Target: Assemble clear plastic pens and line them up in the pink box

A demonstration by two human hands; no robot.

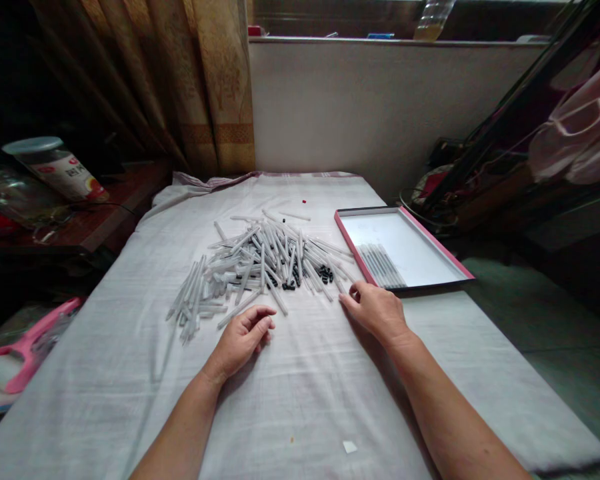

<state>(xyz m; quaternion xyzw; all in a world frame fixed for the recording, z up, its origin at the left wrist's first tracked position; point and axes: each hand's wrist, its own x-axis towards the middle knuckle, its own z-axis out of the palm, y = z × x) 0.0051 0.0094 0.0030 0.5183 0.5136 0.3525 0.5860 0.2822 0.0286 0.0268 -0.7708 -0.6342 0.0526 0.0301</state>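
A loose heap of clear and whitish pen barrels lies on the cloth-covered table, with small black caps among them. My left hand rests on the cloth just in front of the heap. Its fingers are loosely curled, thumb apart from the index finger, with nothing visible between them. At the heap's right edge, my right hand pinches at the near end of a pen barrel; the fingers partly hide the contact. Beside that hand is a shallow pink-edged box lid, where several pen barrels lie in a row.
The white tablecloth carries a small red piece at the back and a paper scrap near me. A side table on the left holds a canister. Pink-handled scissors lie below it. A curtain hangs behind.
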